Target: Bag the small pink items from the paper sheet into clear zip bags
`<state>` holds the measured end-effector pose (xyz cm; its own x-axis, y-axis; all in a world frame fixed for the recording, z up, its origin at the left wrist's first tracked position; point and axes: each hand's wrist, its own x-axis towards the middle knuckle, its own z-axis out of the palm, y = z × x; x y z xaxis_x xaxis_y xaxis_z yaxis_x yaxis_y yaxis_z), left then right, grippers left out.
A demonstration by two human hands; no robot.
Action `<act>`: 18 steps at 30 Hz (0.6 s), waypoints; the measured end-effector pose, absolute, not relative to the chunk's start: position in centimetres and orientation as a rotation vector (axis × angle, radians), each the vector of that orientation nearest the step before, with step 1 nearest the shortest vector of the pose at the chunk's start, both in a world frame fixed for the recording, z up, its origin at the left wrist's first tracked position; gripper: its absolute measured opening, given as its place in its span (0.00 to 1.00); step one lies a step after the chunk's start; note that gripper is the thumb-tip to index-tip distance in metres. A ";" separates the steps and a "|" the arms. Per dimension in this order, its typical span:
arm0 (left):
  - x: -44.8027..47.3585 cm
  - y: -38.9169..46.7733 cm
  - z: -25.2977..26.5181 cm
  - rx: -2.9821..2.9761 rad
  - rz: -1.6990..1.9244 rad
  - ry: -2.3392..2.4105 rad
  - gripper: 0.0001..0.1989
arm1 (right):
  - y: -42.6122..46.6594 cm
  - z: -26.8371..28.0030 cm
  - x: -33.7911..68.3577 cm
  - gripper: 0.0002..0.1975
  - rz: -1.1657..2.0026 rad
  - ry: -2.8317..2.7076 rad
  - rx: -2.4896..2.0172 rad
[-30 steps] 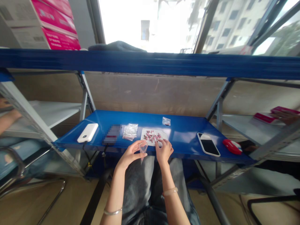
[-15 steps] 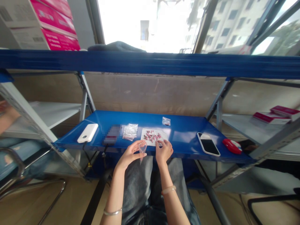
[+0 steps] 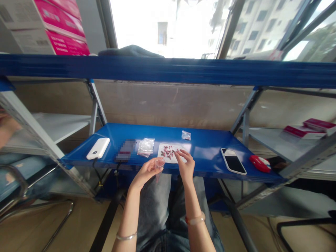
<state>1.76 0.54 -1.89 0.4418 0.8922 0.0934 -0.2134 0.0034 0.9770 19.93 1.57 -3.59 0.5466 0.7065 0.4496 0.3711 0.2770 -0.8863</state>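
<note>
My left hand (image 3: pixel 147 171) is closed around a clear cone-shaped plastic bag (image 3: pixel 159 167), its mouth up and its tip hanging below the table edge. Several small red and dark pieces (image 3: pixel 168 151) lie scattered on a white sheet (image 3: pixel 172 160) just beyond my hands. Over the right part of that sheet is my right hand (image 3: pixel 186 165), thumb and forefinger pinched together at the pieces. Whatever sits between those fingertips is too small to make out. To the left of the sheet rests a stack of clear plastic bags (image 3: pixel 146 147).
On the blue table (image 3: pixel 207 148) are a white power bank (image 3: pixel 98 148) and a blurred dark item (image 3: pixel 126 150) at left, a small clear packet (image 3: pixel 186 135) behind, and a phone (image 3: pixel 233 161) and red object (image 3: pixel 259 163) at right. A blue beam (image 3: pixel 168 71) crosses above.
My right hand has moved forward from the sheet's near edge to the pieces, its fingertips now among them. My left hand stays in place with the cone-shaped bag, which has shifted slightly.
</note>
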 end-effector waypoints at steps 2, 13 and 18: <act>1.8 0.5 -1.9 1.283 0.990 0.694 0.24 | 0.8 -2.2 19.9 0.12 0.346 -1.146 -1.244; 1.9 0.7 -2.4 1.281 1.013 0.690 0.23 | -1.6 0.4 18.9 0.11 0.749 -1.556 -1.043; 2.3 0.9 -3.0 1.104 1.049 0.621 0.25 | -1.8 0.7 19.0 0.14 0.781 -1.574 -0.981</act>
